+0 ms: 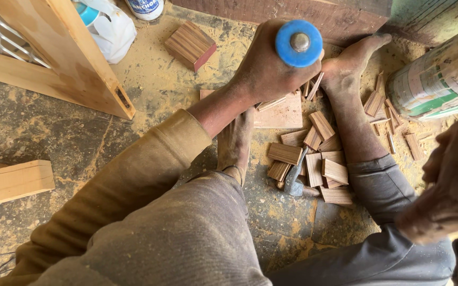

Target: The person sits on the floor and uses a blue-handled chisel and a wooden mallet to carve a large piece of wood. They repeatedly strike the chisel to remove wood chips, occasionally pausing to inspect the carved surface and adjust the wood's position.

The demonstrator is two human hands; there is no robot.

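Observation:
My left hand is closed around a tool with a round blue handle, seen end-on. It is held upright over a flat wooden board on the dusty floor, with thin wood slivers under the hand. My right hand hangs curled and blurred at the right edge, just below a large can with a green and white label. Whether it grips the can is unclear. Both my bare feet rest beside the board.
Several small striped wood pieces lie between my legs, with a small hammer among them. A wood block lies farther off, a pale block at left, a wooden frame at upper left, and a dark plank along the top.

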